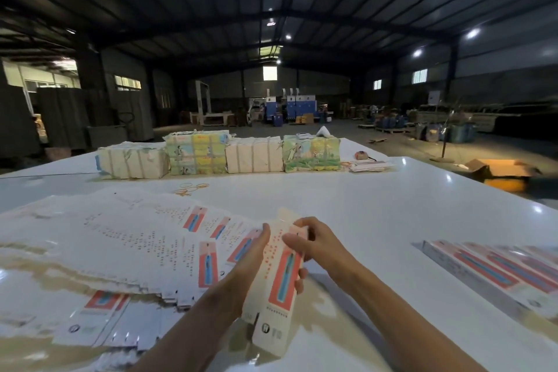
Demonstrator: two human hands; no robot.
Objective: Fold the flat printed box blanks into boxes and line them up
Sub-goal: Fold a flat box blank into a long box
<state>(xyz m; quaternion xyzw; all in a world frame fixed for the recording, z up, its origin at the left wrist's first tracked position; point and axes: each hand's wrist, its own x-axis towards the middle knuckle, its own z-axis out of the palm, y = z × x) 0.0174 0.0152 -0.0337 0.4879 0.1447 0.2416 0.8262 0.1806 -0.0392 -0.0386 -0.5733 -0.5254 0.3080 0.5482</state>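
I hold one long white box blank (279, 284) with a red and blue print upright over the white table (377, 199). My left hand (252, 254) grips its left side, with fingertips showing past its right edge lower down. My right hand (311, 238) pinches its upper right edge between thumb and fingers. The blank is partly opened into a narrow box shape. A wide fanned spread of flat blanks (126, 244) covers the table to the left. A row of folded boxes (495, 272) lies side by side at the right.
Several wrapped bundles (220, 154) stand in a line across the far side of the table, with a small stack of blanks (370, 165) and a tape roll (361, 155) at their right end. Rubber bands (188, 188) lie mid-table. An open cardboard carton (502, 174) sits beyond the right edge.
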